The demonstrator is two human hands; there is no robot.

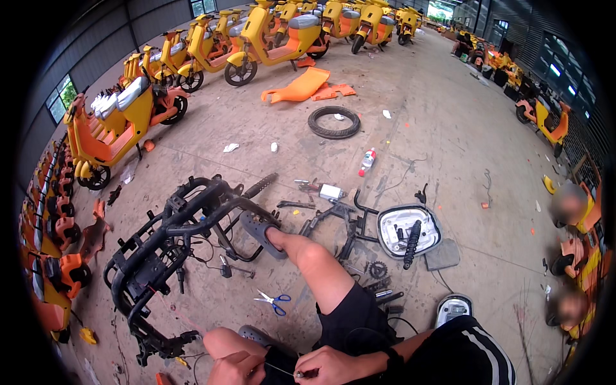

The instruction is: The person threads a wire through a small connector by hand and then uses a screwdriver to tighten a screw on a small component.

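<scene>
Low at the front, my left hand (234,369) is closed, its fingers pinched together on one end of a thin wire (280,371). The wire stretches across to my right hand (330,367), which is curled round a small metal-tipped dark piece (308,373) that I cannot identify. Past my knees to the left lies a black tubular scooter frame (212,221) with loose cables. Scissors (278,304) with blue handles rest on the concrete between that frame and my bent leg. My far foot, in a grey clog (260,236), is beside the frame.
A black shock absorber (412,240) lies on a white-lined shell (388,224). Near it are a toothed sprocket (378,270) and metal parts. Farther off are a tyre (314,122), a bottle (367,162) and an orange panel (301,86). Yellow scooters (273,51) stand in rows.
</scene>
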